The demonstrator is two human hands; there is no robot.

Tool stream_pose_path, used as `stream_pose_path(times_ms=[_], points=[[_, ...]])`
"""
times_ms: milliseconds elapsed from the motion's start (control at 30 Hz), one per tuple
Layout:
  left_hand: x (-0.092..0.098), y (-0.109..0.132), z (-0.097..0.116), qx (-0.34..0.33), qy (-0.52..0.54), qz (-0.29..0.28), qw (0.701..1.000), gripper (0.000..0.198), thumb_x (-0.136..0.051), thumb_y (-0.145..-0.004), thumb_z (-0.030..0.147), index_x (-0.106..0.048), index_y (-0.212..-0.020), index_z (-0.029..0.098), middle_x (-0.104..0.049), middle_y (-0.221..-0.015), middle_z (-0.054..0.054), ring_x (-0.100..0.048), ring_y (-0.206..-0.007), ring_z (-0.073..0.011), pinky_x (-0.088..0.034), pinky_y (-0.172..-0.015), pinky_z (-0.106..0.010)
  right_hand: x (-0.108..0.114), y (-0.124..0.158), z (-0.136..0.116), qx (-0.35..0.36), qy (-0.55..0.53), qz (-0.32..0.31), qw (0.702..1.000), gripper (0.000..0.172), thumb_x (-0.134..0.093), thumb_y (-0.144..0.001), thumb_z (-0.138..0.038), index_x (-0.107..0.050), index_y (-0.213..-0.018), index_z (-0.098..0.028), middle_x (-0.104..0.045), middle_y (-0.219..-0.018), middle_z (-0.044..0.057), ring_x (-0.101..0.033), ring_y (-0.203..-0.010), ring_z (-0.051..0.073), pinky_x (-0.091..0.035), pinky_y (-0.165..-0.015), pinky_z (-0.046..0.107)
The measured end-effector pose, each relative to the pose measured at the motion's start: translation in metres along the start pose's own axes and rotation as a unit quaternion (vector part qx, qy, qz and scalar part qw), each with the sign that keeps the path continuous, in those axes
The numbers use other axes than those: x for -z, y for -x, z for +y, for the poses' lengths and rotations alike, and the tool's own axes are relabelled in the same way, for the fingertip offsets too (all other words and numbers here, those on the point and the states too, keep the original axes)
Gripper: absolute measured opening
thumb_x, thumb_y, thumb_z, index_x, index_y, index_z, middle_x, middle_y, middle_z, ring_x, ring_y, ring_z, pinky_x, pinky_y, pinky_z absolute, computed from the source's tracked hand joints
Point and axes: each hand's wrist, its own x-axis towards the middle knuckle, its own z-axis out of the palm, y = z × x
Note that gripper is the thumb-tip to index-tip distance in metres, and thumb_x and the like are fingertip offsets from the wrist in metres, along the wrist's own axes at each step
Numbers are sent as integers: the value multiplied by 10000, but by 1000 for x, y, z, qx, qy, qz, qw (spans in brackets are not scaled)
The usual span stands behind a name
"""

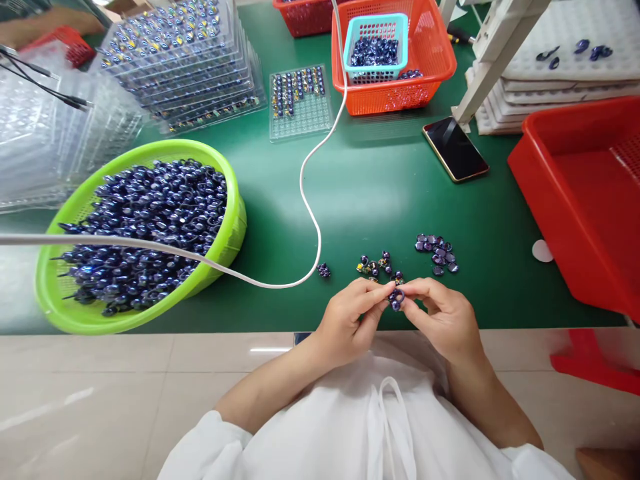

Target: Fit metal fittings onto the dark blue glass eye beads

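Between the fingertips of both hands, near the table's front edge, is a small dark blue shiny ring-shaped piece [397,299]. My left hand [353,317] pinches it from the left, and my right hand [443,320] grips it from the right. Just beyond my fingertips lies a loose group of dark pieces with gold parts [374,267]. Flat dark purple pieces [440,255] are scattered beyond my right hand. A small dark cluster [324,270] sits on the table beyond my left hand.
A green basket [231,220] full of dark pieces stands at left, a white cable [305,193] crossing it. Behind are stacked clear trays [200,73], a partly filled tray [315,117] and an orange basket [390,100]. A phone [456,150] and red bin [565,200] are at right.
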Motion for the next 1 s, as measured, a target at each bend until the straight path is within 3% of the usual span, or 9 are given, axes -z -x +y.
stream_pose_path(times_ms=[233,500,767,1000], points=[[-1,-1,0,74,48,27,996,249,-645,-929,190,-766,-1146,204,-761,-899,-96,-702,-807,-168,-574,-743,-285,0,0,-4,5,26,-8,1000,88,-678,-891,-245,-705,-974,-249,-751,-857,0,-714,-747,151,-590,-682,251],[-1,0,4,189,140,61,970,189,-722,-875,229,-811,-1040,205,-780,-947,-91,-720,-860,-182,-587,-781,-273,-13,4,-5,13,-56,-10,998,163,-635,-927,-211,-654,-1078,-269,-641,-995,28,-664,-861,159,-588,-759,293],[3,-2,3,233,219,44,946,207,-732,-875,282,-812,-1058,226,-789,-987,-86,-727,-916,-195,-595,-833,-283,-14,6,-6,60,-27,26,997,250,-642,-916,-122,-665,-1110,-277,-654,-971,28,-651,-845,158,-571,-772,320],[2,-3,2,259,238,66,934,177,-779,-829,284,-828,-989,226,-791,-964,-72,-735,-865,-183,-607,-805,-270,-18,8,-5,89,-9,59,994,302,-659,-886,-66,-646,-1110,-268,-680,-972,14,-655,-819,140,-567,-740,287]])
